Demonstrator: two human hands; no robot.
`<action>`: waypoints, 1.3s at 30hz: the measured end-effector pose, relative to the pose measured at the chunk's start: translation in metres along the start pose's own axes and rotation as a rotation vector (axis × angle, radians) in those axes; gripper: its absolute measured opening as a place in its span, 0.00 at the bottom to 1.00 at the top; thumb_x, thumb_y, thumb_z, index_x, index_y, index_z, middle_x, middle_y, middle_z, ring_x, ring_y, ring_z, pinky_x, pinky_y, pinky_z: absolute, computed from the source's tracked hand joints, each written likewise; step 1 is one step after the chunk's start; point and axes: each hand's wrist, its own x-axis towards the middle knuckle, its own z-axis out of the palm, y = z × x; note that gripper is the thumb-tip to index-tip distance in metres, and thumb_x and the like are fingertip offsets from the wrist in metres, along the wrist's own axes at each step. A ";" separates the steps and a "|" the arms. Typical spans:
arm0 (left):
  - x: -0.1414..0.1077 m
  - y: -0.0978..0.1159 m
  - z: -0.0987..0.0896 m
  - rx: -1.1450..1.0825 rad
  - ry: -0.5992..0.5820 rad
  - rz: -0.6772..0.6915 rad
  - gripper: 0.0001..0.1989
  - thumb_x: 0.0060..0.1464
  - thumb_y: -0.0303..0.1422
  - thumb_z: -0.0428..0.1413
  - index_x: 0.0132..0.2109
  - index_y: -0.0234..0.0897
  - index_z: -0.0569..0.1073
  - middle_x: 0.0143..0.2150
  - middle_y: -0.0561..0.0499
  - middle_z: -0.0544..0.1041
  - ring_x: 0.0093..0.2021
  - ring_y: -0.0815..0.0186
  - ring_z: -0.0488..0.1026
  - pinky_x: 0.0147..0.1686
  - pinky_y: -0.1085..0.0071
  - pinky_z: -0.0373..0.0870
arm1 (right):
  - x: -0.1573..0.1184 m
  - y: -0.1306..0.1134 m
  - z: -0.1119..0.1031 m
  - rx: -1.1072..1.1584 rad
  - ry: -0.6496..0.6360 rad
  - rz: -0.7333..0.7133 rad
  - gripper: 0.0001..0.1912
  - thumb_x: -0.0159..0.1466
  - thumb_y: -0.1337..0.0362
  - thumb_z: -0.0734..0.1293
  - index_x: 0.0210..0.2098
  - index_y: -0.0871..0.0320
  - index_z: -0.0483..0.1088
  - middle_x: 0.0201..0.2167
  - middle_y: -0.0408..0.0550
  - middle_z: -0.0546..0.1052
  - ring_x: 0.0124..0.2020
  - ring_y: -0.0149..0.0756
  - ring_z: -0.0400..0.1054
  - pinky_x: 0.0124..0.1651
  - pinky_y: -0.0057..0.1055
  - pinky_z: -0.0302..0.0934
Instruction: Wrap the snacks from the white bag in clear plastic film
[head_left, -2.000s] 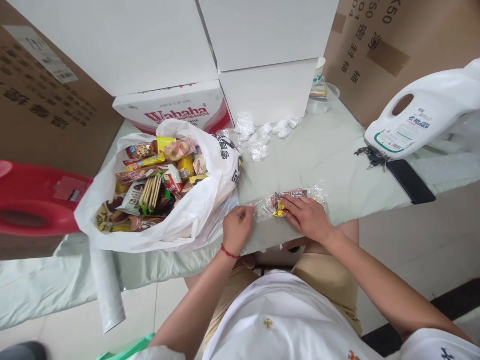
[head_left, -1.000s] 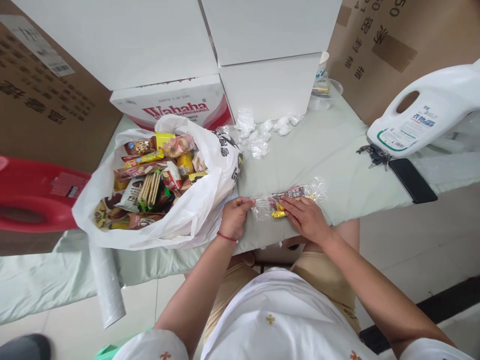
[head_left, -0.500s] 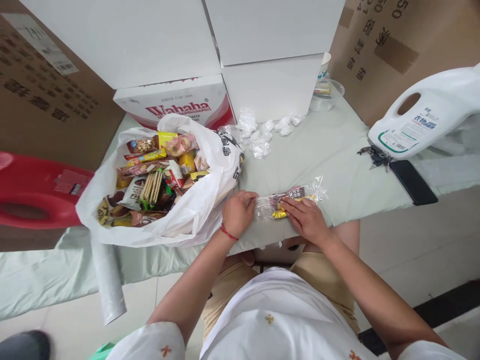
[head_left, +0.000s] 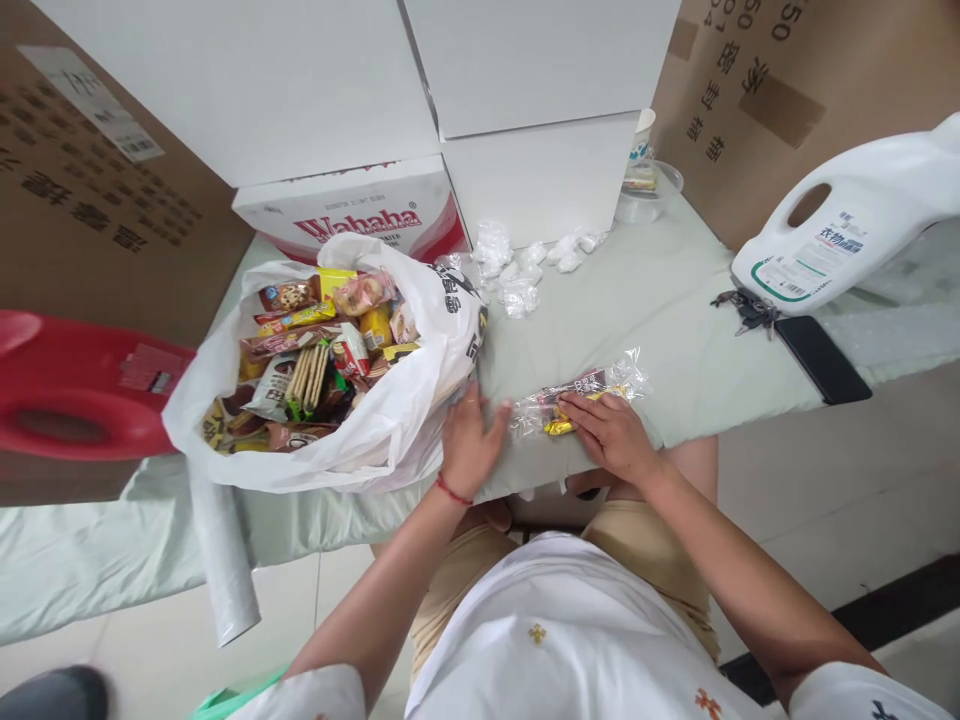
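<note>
One snack packet was partly covered on the table by the right hand; whether it was gripped could not be told. One bag, two jugs and one phone were counted. The left hand, pinched at the packet's end earlier, had been opened wide.

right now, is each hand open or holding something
Left hand: open, nothing visibly held, beside the white bag.
Right hand: open, laid over the plastic-wrapped snacks.
</note>
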 end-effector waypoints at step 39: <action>-0.018 0.057 0.093 0.356 -0.158 0.612 0.28 0.68 0.25 0.43 0.73 0.35 0.59 0.72 0.38 0.65 0.74 0.53 0.58 0.72 0.41 0.48 | 0.021 0.006 -0.024 0.009 0.194 0.610 0.14 0.71 0.62 0.60 0.37 0.55 0.76 0.36 0.51 0.77 0.41 0.42 0.68 0.44 0.35 0.62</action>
